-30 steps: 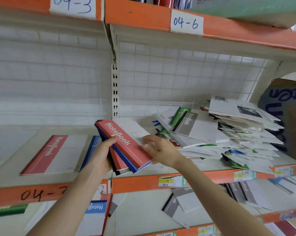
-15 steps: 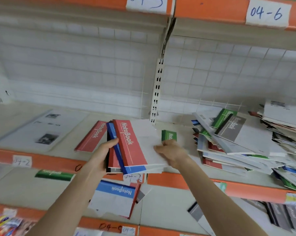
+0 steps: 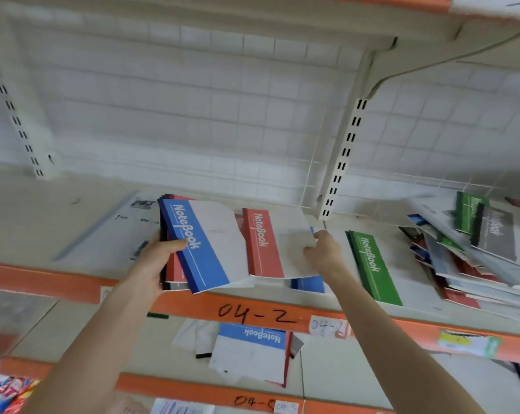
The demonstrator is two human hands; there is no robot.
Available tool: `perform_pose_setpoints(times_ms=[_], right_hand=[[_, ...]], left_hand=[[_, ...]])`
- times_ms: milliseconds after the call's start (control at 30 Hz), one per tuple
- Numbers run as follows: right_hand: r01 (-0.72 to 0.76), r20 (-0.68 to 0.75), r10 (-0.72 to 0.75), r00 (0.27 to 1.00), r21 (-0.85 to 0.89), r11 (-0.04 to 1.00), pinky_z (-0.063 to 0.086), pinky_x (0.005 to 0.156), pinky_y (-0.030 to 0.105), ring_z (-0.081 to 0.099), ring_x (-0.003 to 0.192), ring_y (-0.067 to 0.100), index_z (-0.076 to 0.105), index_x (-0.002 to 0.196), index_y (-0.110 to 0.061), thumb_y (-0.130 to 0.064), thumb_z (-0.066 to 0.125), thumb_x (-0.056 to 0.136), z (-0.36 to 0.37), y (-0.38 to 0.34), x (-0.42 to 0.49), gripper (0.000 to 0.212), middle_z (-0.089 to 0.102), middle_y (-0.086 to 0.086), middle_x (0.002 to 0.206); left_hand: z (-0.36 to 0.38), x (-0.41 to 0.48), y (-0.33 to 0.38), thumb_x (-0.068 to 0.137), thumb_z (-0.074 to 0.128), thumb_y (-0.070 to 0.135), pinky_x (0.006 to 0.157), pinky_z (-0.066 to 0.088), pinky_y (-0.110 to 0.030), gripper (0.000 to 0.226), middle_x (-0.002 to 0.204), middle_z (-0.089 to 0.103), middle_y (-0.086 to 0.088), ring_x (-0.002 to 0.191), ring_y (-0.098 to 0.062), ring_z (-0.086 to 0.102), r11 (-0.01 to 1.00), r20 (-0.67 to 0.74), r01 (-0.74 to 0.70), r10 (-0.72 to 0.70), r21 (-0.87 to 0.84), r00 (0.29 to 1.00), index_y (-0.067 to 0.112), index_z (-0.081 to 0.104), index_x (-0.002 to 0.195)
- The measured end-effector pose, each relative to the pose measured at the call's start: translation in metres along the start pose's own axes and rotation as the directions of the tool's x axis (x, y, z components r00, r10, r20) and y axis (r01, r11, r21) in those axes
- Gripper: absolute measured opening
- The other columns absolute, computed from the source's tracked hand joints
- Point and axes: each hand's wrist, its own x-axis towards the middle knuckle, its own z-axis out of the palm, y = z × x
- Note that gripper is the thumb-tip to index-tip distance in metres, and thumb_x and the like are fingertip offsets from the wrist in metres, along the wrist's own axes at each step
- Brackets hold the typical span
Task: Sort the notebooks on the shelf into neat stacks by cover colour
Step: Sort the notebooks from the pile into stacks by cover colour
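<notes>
a bundle of notebooks (image 3: 174, 271) is gripped by the left hand (image 3: 154, 264) above the front of the shelf (image 3: 28, 222), the thumb laid across the top blue notebook (image 3: 200, 249) and the fingers curled beneath; red and dark spines are seen under that blue cover. just to its right, a red notebook (image 3: 263, 243) is pinched at its white outer edge by the curled fingers of the right hand (image 3: 324, 252). this notebook lies over a second blue notebook (image 3: 308, 284), of which only a corner is seen, and whether it rests there or is held clear cannot be told. a green notebook (image 3: 369, 264) lies flat on the shelf just beside the right wrist. well to the right, much of the shelf is taken up by a loose heap of notebooks (image 3: 477, 252) in green, grey, blue and red, tilted and slid over one another. a printed white sheet (image 3: 124, 225) lies behind the left hand and is partly hidden by the bundle. a slotted upright (image 3: 342, 156) stands at the back, close behind the right hand, in front of a white wire grid (image 3: 193, 115). the orange front rail (image 3: 193, 306) is marked "04-2" by hand. on the lower shelf (image 3: 357, 369) a blue-banded notebook (image 3: 252, 351) lies turned the other way round.
</notes>
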Motion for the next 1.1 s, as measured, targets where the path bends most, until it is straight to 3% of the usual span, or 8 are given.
perform_pose_setpoints(times_ms=[300, 433, 567, 667, 800, 867, 1000, 1100], right_hand=[[-0.024, -0.058, 0.005, 0.998, -0.334, 0.942, 0.036, 0.061, 0.025, 0.054, 0.089, 0.029, 0.050, 0.090, -0.006, -0.020, 0.052, 0.091, 0.046, -0.031, -0.014, 0.014, 0.056, 0.017, 0.117], [-0.055, -0.078, 0.029, 0.997, -0.354, 0.934, 0.042, 0.074, 0.031, 0.053, 0.104, 0.033, 0.057, 0.110, 0.002, -0.022, 0.051, 0.093, 0.068, -0.041, -0.024, 0.030, 0.045, 0.018, 0.128], [-0.040, -0.113, -0.004, 0.994, -0.382, 0.923, 0.045, 0.087, 0.037, 0.044, 0.117, 0.033, 0.055, 0.117, -0.002, -0.025, 0.049, 0.093, 0.073, -0.043, -0.033, 0.034, 0.047, 0.015, 0.126], [0.005, -0.180, -0.033, 0.983, -0.155, 0.988, 0.046, 0.081, 0.032, 0.053, 0.106, 0.026, 0.059, 0.115, -0.004, -0.026, 0.049, 0.095, 0.068, -0.048, -0.037, 0.032, 0.057, 0.012, 0.115], [-0.185, 0.166, 0.129, 0.978, 0.385, 0.904, 0.046, 0.056, 0.025, 0.052, 0.061, 0.017, 0.059, 0.081, -0.007, -0.035, 0.047, 0.095, 0.055, -0.070, -0.048, 0.033, 0.058, 0.005, 0.072], [-0.179, 0.228, 0.104, 0.968, 0.338, 0.924, 0.046, 0.049, 0.018, 0.052, 0.057, 0.013, 0.055, 0.070, -0.011, -0.037, 0.057, 0.090, 0.052, -0.069, -0.051, 0.033, 0.053, 0.000, 0.065], [-0.131, 0.082, 0.112, 0.990, 0.287, 0.949, 0.038, 0.043, 0.018, 0.046, 0.053, 0.013, 0.043, 0.065, -0.013, -0.022, 0.063, 0.086, 0.040, -0.045, -0.043, 0.030, 0.047, 0.001, 0.064], [-0.163, 0.022, 0.165, 0.986, 0.332, 0.929, 0.043, 0.053, 0.025, 0.049, 0.065, 0.020, 0.046, 0.070, -0.011, -0.011, 0.056, 0.088, 0.016, -0.023, -0.037, 0.020, 0.050, 0.005, 0.074]], left_hand=[[-0.069, 0.046, 0.033, 0.092, 0.056, 0.013, 0.059, 0.045, -0.033, 0.037, 0.099, 0.064, -0.010, 0.074, -0.022, 0.060, 0.998, 0.079, 0.001, -0.005, 0.055, 0.997, 0.017, 0.052, 0.128], [-0.078, 0.052, 0.035, 0.092, 0.055, 0.017, 0.044, 0.051, -0.032, 0.027, 0.091, 0.064, -0.006, 0.074, -0.022, 0.060, 0.998, 0.138, 0.044, -0.051, 0.055, 0.989, 0.020, 0.053, 0.119], [-0.082, 0.055, 0.033, 0.093, 0.053, 0.019, 0.049, 0.048, -0.030, 0.014, 0.086, 0.065, -0.004, 0.071, -0.021, 0.060, 0.996, 0.168, 0.079, -0.085, 0.045, 0.982, 0.019, 0.056, 0.106], [-0.076, 0.051, 0.032, 0.092, 0.048, 0.014, 0.055, 0.041, -0.032, 0.007, 0.081, 0.061, -0.007, 0.068, -0.022, 0.056, 0.993, 0.199, 0.118, -0.118, 0.009, 0.973, 0.016, 0.055, 0.091], [-0.053, 0.045, 0.028, 0.091, 0.049, 0.009, 0.055, 0.045, -0.031, 0.019, 0.084, 0.064, -0.007, 0.071, -0.022, 0.059, 0.995, 0.256, 0.100, -0.101, 0.015, 0.961, 0.017, 0.054, 0.108], [-0.036, 0.041, 0.024, 0.091, 0.050, 0.007, 0.056, 0.049, -0.031, 0.028, 0.088, 0.066, -0.007, 0.073, -0.023, 0.062, 0.997, 0.303, 0.074, -0.082, 0.036, 0.949, 0.020, 0.053, 0.116], [-0.002, 0.033, 0.014, 0.091, 0.054, 0.008, 0.066, 0.050, -0.036, 0.031, 0.096, 0.067, -0.008, 0.081, -0.026, 0.064, 0.998, 0.375, 0.040, -0.053, 0.042, 0.925, 0.022, 0.052, 0.118], [0.021, 0.027, 0.008, 0.091, 0.057, 0.014, 0.068, 0.051, -0.037, 0.031, 0.098, 0.067, -0.011, 0.083, -0.028, 0.064, 0.996, 0.382, 0.065, -0.085, 0.063, 0.920, 0.021, 0.052, 0.121]])
